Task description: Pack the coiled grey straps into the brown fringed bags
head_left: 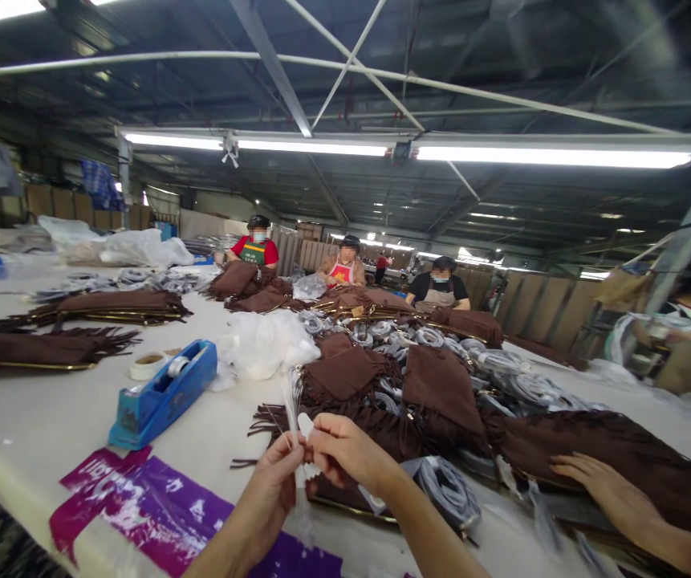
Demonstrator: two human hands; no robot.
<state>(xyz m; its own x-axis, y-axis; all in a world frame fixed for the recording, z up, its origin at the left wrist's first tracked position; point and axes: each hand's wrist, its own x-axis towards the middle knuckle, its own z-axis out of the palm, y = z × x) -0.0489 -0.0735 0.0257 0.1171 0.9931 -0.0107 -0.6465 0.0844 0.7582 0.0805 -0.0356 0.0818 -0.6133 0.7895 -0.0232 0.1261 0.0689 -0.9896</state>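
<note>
My left hand (pixel 278 470) is closed around a bundle of thin, clear plastic strands (pixel 291 401), which stick up above the fingers and hang down below them. Close beside it, my right hand (pixel 345 449) pinches a small white tag (pixel 305 424) against the strands. The fingers partly hide where tag and strands meet. Just beyond both hands lie brown fringed fabric bags (pixel 345 373) in a heap. A coiled grey strap (pixel 445 486) in clear plastic rests to the right of my right wrist.
A blue tape dispenser (pixel 164 393) stands at left, beside a tape roll (pixel 148 365). Purple plastic sheeting (pixel 182 502) covers the near table edge. At right, another person's hand (pixel 607 486) lies on a brown bag. Several co-workers sit across the table.
</note>
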